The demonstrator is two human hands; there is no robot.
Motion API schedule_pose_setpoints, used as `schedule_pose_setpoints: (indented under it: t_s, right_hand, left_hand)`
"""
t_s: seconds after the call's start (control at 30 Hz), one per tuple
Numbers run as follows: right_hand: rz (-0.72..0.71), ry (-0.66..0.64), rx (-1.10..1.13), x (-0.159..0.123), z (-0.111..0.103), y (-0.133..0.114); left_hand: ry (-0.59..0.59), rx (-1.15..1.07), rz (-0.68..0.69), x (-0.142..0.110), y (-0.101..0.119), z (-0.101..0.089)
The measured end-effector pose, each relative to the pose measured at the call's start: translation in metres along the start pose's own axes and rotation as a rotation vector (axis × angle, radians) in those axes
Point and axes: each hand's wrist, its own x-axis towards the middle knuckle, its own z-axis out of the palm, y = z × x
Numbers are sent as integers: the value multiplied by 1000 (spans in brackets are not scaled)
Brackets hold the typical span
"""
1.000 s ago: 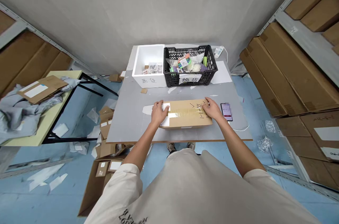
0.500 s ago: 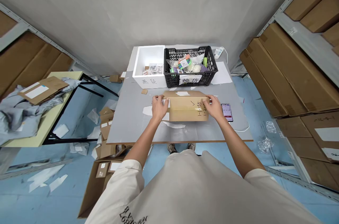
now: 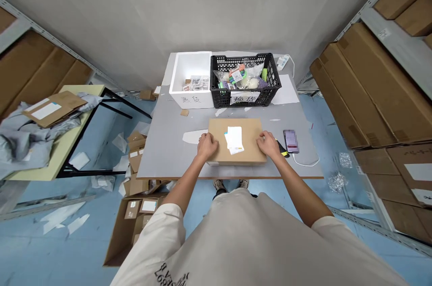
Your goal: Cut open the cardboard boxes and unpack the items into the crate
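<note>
A closed cardboard box (image 3: 251, 153) lies on the grey table near its front edge, a torn white label (image 3: 234, 139) on its upper face. My left hand (image 3: 207, 145) is closed on the box's left end, fingers curled. At the opposite end my right hand (image 3: 268, 143) grips the right side, with its fingertips partly hidden. Just right of that hand lies a black-and-yellow tool (image 3: 283, 150), partly covered by it; its kind is unclear. Beside it is a phone (image 3: 291, 141) with a lit screen and a white cable.
Behind the box stand a white foam bin (image 3: 192, 100) with small packets and a black plastic crate (image 3: 245, 98) of bagged goods. A side table (image 3: 77, 142) with grey mailers is at left. Open cartons (image 3: 116, 236) sit on the floor; shelved boxes (image 3: 367, 83) line the right.
The box has turned over: the taped, handwritten face has gone from view, and the labelled face is up. Both hands have shifted down its ends. The black-and-yellow tool has come into view.
</note>
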Motion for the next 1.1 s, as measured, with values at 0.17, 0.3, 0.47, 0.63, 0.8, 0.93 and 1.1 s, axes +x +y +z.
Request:
schedule_pose_setpoints:
  t_s: [0.17, 0.3, 0.47, 0.63, 0.8, 0.93, 1.1]
  right_hand:
    - [-20, -40, 29, 6, 20, 11]
    - [-49, -12, 118, 17, 27, 12]
    - [55, 53, 293, 27, 27, 1]
    - [129, 225, 426, 30, 7, -12]
    - [155, 428, 476, 38, -21, -26]
    - [199, 463, 451, 36, -31, -25]
    - [263, 346, 398, 24, -24, -7]
  left_hand:
    - [22, -13, 19, 8, -5, 16]
    - [10, -76, 21, 22, -5, 17]
    - [31, -202, -25, 35, 7, 17]
    - [209, -262, -80, 31, 27, 3]
    - [310, -265, -49, 29, 51, -23]
    - [331, -292, -34, 26, 57, -28]
    - [228, -292, -59, 18, 42, -13]
